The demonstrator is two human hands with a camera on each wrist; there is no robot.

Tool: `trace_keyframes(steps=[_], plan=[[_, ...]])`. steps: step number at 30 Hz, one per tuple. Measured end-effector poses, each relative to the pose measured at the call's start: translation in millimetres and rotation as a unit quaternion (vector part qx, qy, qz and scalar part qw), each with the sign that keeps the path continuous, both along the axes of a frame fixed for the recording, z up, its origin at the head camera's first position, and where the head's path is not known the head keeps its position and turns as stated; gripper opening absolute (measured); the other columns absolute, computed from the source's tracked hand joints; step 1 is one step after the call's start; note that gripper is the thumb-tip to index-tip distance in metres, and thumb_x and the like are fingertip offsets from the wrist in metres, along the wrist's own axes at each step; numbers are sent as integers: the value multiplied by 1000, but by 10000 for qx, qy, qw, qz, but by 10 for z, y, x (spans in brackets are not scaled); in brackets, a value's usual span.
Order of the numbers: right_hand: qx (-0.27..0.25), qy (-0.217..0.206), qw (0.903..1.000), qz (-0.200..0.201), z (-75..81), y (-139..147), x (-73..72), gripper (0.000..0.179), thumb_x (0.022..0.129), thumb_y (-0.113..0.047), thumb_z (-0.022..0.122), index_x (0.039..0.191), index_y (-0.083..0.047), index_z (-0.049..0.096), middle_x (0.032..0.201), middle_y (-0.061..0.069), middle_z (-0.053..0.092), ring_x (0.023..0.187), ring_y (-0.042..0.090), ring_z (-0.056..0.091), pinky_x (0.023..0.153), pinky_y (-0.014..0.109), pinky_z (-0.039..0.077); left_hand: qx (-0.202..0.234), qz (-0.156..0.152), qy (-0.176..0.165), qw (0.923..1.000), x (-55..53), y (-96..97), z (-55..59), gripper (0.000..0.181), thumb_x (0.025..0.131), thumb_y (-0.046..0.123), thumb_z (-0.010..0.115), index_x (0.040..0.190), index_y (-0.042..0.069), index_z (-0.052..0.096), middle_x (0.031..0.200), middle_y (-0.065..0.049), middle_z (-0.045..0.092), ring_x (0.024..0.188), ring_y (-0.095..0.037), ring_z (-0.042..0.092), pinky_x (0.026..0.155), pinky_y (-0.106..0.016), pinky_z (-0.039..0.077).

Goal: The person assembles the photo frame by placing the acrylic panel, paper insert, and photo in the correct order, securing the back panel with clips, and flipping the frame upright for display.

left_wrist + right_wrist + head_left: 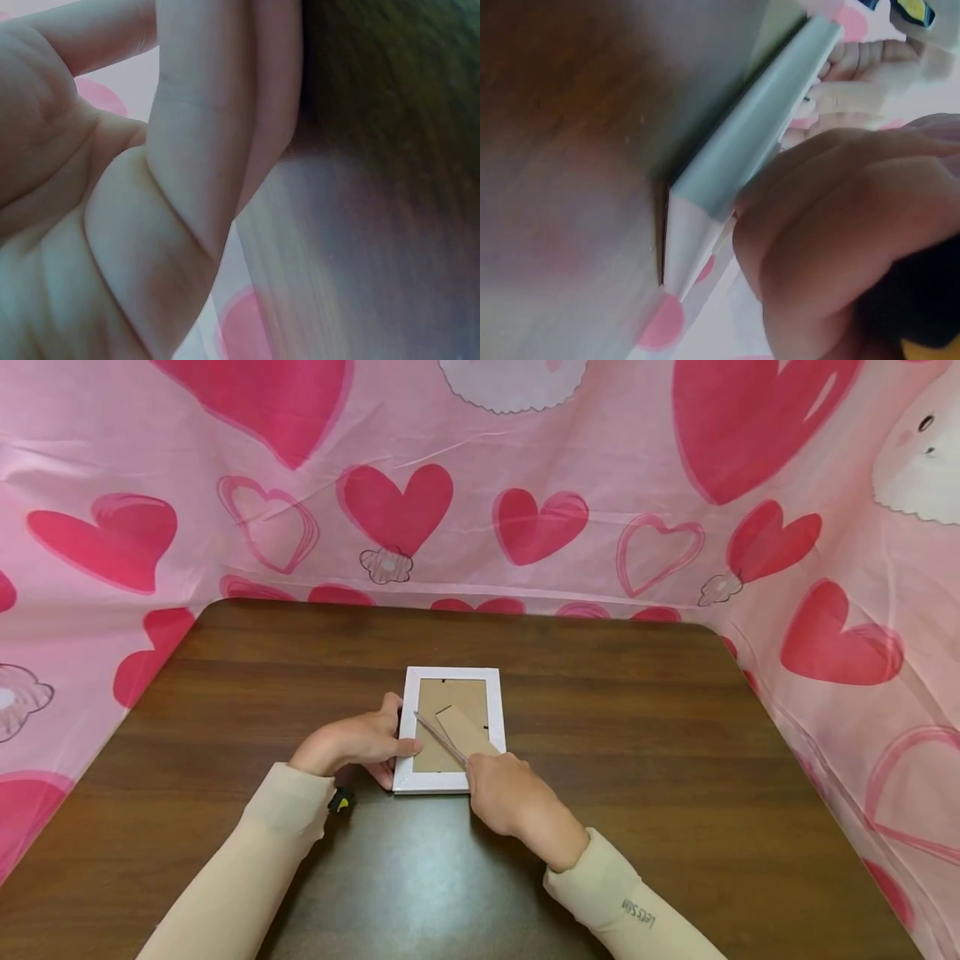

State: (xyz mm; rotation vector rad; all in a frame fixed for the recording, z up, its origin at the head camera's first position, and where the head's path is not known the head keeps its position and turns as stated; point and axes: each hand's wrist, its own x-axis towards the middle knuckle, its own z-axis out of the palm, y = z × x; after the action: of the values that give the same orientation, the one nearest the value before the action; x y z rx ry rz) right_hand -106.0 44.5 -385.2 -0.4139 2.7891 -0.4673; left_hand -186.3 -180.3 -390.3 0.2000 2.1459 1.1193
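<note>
A white picture frame [450, 782] lies back side up on the table, tilted slightly in the head view. Its brown backing board [429, 693] carries a tan stand leg [467, 732] and small dark tabs at the edges. My left hand [363, 739] grips the frame's left side, thumb over the border and fingers along the outer edge. At the lower right corner, my right hand [510, 793] holds a slim pointed tool [441, 737] that slants across the backing toward the left border. The frame's white edge [757, 112] runs beside the right knuckles in the right wrist view.
The dark wooden table [637, 760] extends around the frame. Pink cloth with hearts [540, 527] hangs along the back and sides. A small black and yellow item [342, 800] shows by the left wrist.
</note>
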Motion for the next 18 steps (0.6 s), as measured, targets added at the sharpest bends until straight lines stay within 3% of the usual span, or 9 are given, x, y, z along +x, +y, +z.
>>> trace_keyframes(steps=[4, 10, 14, 18], plan=[[-208, -383, 9990, -25, 23, 33, -44, 39, 114, -22, 42, 79, -14, 56, 67, 4, 53, 61, 23, 57, 58, 39, 51, 94, 80, -54, 9999, 2, 2, -11, 61, 107, 17, 65, 142, 3, 17, 88, -21, 62, 57, -21, 66, 56, -35, 63], [-456, -840, 9954, -12, 119, 99, -81, 39, 114, -22, 40, 80, -11, 54, 64, 6, 57, 36, 18, 55, 39, 32, 50, 122, 61, -78, 9999, -1, -6, -32, 63, 106, 17, 68, 140, 3, 18, 90, -22, 62, 56, -21, 67, 56, -35, 63], [-57, -827, 9965, 113, 277, 134, -135, 37, 114, -21, 43, 82, -10, 57, 61, 7, 59, 34, 15, 55, 37, 29, 49, 38, -1, 0, 10000, -2, -21, -25, 64, 104, 19, 70, 139, 4, 19, 92, -23, 62, 56, -21, 67, 56, -35, 63], [332, -335, 9985, 259, 387, 171, -194, 37, 112, -21, 45, 79, -12, 59, 66, 5, 56, 46, 16, 56, 46, 30, 48, 112, 19, -17, 9999, -8, -16, -19, 60, 105, 17, 69, 137, 3, 19, 91, -23, 62, 56, -21, 67, 56, -35, 63]])
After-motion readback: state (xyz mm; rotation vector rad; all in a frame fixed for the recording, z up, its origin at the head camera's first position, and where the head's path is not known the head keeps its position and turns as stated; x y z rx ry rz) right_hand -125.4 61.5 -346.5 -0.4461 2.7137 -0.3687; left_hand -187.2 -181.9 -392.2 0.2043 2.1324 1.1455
